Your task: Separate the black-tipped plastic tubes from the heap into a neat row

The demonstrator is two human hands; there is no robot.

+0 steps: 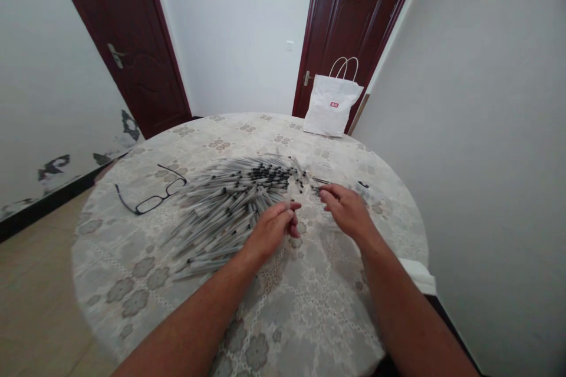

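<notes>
A big pile of slim, clear-grey pens (221, 206) lies across the middle of the table, many with black ends bunched together at the right. My left hand (276, 224) is at the pile's right edge, fingers curled in and thumb pointing right; whatever it may hold is too small to make out. Over a few thin dark sticks (322, 181), my right hand (345, 207) has its fingertips drawn together. The hand partly covers these sticks, and I cannot tell whether it grips one.
The round table wears a flowered lace-pattern cloth (305, 318). Eyeglasses (152, 201) lie left of the pile. At the back right stands a white paper bag (333, 106). A small black piece (363, 185) rests beyond my right hand. Something white (418, 275) sits by the table's right edge.
</notes>
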